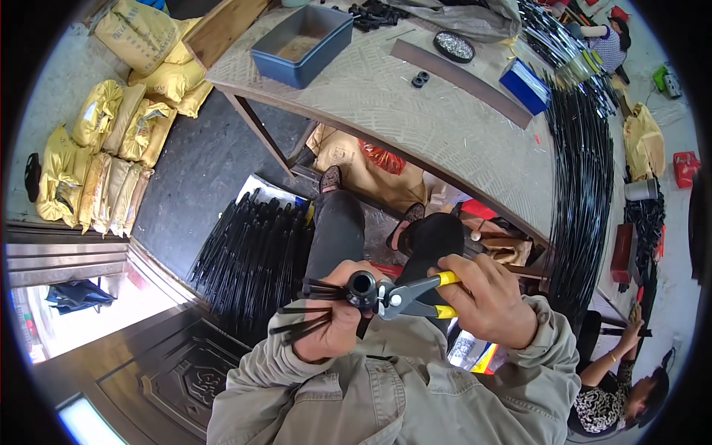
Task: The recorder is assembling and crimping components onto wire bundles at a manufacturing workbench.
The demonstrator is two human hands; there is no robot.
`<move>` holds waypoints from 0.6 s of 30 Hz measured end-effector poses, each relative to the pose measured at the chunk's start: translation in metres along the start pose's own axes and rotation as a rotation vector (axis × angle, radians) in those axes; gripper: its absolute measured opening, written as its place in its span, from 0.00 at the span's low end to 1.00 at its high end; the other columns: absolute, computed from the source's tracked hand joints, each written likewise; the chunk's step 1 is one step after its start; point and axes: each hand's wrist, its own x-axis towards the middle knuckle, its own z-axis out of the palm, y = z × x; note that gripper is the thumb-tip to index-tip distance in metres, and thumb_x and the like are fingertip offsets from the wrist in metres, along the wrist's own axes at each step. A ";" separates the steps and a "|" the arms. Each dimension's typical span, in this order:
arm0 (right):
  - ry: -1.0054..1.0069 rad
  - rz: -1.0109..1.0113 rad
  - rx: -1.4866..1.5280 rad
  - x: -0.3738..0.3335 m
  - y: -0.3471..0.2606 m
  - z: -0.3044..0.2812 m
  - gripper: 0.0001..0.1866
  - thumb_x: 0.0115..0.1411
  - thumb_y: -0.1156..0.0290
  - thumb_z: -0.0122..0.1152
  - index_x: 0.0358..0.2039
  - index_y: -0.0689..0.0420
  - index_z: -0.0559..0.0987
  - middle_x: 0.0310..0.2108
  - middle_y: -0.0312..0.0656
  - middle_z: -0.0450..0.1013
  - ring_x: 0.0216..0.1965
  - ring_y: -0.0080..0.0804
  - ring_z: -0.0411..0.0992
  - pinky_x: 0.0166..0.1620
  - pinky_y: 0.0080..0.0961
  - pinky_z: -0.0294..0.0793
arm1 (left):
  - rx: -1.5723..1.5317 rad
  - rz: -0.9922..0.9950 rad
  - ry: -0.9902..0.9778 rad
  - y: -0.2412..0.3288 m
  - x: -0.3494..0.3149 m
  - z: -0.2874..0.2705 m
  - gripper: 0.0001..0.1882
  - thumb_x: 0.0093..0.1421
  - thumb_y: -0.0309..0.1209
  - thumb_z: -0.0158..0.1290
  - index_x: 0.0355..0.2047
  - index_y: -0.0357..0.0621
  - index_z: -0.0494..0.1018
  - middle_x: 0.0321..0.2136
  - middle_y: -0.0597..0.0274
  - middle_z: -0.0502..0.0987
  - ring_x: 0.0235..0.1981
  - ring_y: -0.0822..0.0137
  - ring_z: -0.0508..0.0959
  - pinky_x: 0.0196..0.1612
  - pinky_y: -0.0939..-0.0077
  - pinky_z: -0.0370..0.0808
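Observation:
My left hand [330, 326] is wrapped round a black umbrella frame [362, 285], its round hollow end turned up toward me. Several thin black ribs stick out to the left between my fingers. In my right hand [486, 300] is a pair of end-cutting pincers [408, 297] with yellow handle grips, the fingers curled over the handles. The handles stand a little apart. The pincers' jaws point left and sit right against the side of the frame's round end. Whether they grip anything there is too small to tell.
A large bundle of black umbrella frames [256, 259] lies on the floor by my left leg. Ahead, the worktable [460, 141] carries a grey-blue bin [302, 49], a blue box [525, 85] and long black rods [582, 178]. Yellow sacks [96, 163] are stacked at left. Another person [619, 386] sits at right.

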 end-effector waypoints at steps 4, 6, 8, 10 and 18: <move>0.021 0.053 -0.078 0.000 -0.005 -0.009 0.12 0.42 0.75 0.60 0.31 0.60 0.76 0.33 0.41 0.67 0.24 0.31 0.65 0.25 0.23 0.65 | 0.145 -0.019 0.164 0.020 0.008 0.018 0.37 0.57 0.63 0.28 0.35 0.36 0.65 0.24 0.57 0.69 0.23 0.73 0.67 0.25 0.80 0.65; 0.029 0.058 -0.104 -0.001 -0.006 -0.013 0.11 0.43 0.75 0.60 0.31 0.60 0.76 0.33 0.41 0.67 0.24 0.31 0.65 0.25 0.23 0.65 | 0.145 -0.007 0.099 0.027 0.013 0.016 0.37 0.57 0.63 0.28 0.35 0.36 0.65 0.24 0.57 0.69 0.23 0.73 0.67 0.25 0.80 0.65; 0.026 0.051 -0.147 -0.002 -0.005 -0.015 0.11 0.44 0.74 0.60 0.31 0.60 0.75 0.33 0.40 0.66 0.25 0.31 0.65 0.25 0.22 0.65 | 0.134 0.011 -0.006 0.032 0.019 0.013 0.37 0.58 0.63 0.28 0.35 0.36 0.65 0.25 0.58 0.69 0.23 0.73 0.67 0.26 0.80 0.65; 0.035 0.054 -0.154 -0.002 -0.005 -0.018 0.11 0.44 0.74 0.60 0.31 0.60 0.75 0.32 0.40 0.66 0.24 0.30 0.65 0.25 0.22 0.65 | 0.135 0.007 0.017 0.032 0.015 0.015 0.37 0.58 0.63 0.28 0.35 0.36 0.65 0.25 0.59 0.69 0.24 0.73 0.67 0.27 0.80 0.65; 0.070 0.031 -0.122 -0.002 -0.007 -0.018 0.10 0.45 0.73 0.61 0.31 0.59 0.75 0.33 0.40 0.66 0.24 0.29 0.65 0.25 0.22 0.65 | 0.061 -0.121 0.247 0.030 0.002 0.016 0.47 0.45 0.73 0.36 0.33 0.33 0.71 0.22 0.63 0.72 0.21 0.77 0.69 0.24 0.84 0.66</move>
